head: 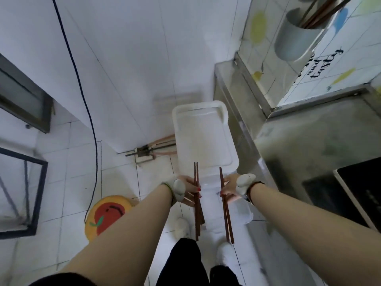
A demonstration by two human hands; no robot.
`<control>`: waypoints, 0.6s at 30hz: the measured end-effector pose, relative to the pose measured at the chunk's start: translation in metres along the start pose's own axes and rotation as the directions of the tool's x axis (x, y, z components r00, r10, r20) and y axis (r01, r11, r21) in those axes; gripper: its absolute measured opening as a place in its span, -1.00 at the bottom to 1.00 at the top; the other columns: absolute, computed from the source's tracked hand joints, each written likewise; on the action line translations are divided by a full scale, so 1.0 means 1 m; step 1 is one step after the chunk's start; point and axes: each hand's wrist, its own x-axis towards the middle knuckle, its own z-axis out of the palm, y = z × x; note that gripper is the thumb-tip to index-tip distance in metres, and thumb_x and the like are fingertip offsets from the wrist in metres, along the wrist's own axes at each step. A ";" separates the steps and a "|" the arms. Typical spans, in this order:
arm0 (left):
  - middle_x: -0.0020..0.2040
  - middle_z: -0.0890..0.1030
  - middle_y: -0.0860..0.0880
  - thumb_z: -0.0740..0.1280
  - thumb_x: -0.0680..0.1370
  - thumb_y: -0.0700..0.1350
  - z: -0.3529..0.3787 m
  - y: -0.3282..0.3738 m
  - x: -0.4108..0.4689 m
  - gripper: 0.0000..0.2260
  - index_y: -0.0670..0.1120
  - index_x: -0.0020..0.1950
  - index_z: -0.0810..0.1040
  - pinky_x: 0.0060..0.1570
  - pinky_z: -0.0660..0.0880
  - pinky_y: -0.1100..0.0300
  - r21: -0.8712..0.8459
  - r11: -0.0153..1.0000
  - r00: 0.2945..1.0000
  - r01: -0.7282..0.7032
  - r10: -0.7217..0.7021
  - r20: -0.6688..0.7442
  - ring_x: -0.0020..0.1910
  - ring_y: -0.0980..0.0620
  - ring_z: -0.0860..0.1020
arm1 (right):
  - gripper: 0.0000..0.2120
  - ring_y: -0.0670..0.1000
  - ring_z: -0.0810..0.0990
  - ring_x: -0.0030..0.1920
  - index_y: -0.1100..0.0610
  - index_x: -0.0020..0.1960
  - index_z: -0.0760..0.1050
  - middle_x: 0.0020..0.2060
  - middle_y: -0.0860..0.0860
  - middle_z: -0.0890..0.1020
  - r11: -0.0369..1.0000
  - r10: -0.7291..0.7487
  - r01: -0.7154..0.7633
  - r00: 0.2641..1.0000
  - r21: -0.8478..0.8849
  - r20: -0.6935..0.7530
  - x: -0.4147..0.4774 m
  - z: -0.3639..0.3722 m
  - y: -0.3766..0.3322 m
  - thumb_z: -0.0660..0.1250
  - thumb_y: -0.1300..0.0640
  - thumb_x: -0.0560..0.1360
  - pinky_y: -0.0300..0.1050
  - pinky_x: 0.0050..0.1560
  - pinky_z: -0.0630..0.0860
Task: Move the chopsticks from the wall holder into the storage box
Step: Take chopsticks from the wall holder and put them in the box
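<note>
Nearest the camera, both bare forearms reach forward and down over the floor, wrists level, palms turned toward each other. The left hand (186,187) has its grip closed around a bundle of chopsticks (196,200), and the right hand (229,187) has its grip closed around a second bundle (225,205). Each is held near the middle, so the thin ends point away and the thicker ends hang back toward the shoes.

These are dark wooden sticks: light, stiff and smooth, likely to slide against each other and fan out. A firm mid-length pinch with the fingers wrapped round the whole bundle suits them best.

Just beyond and below the hands sits the white storage box (245,215), its lid (203,135) swung open. Both bundles hover over the opening, not yet released.

Farther off, beside the steel tabletop (321,137), the wall holder (294,41) has more chopsticks standing in it.
</note>
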 end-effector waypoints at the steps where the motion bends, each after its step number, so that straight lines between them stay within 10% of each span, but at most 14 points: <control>1: -0.22 0.60 -0.19 0.30 0.55 -0.30 0.003 -0.005 0.007 -0.91 -0.23 0.04 0.50 -0.27 0.62 0.01 0.013 1.000 1.000 0.026 -0.026 0.018 -0.29 -0.11 0.60 | -0.52 0.19 0.61 0.06 0.33 0.36 0.35 0.26 0.30 0.51 1.000 0.011 -0.011 1.000 -0.007 0.020 0.011 0.005 0.010 0.35 0.35 0.47 0.00 0.07 0.62; 6: -0.38 0.66 -0.12 0.35 0.53 -0.28 0.021 -0.040 0.057 -0.92 -0.27 -0.02 0.52 -0.08 0.59 -0.05 0.007 0.991 0.986 0.137 -0.137 0.097 -0.44 -0.02 0.64 | -0.55 0.07 0.60 -0.15 0.31 0.34 0.40 0.23 0.29 0.55 0.995 0.094 -0.091 0.993 -0.044 0.071 0.049 0.026 0.050 0.36 0.32 0.47 -0.30 -0.39 0.61; 18: -0.30 0.51 -0.17 0.16 0.63 -0.24 0.054 -0.055 0.147 -0.71 -0.22 -0.29 0.40 -0.09 0.53 -0.05 -0.029 0.944 0.945 0.328 -0.328 0.002 -0.34 -0.07 0.50 | -0.61 -0.04 0.63 -0.43 0.32 0.34 0.39 -0.26 0.09 0.62 0.946 0.109 -0.073 0.989 0.317 -0.097 0.119 0.037 0.059 0.22 0.40 0.51 -0.30 -0.46 0.56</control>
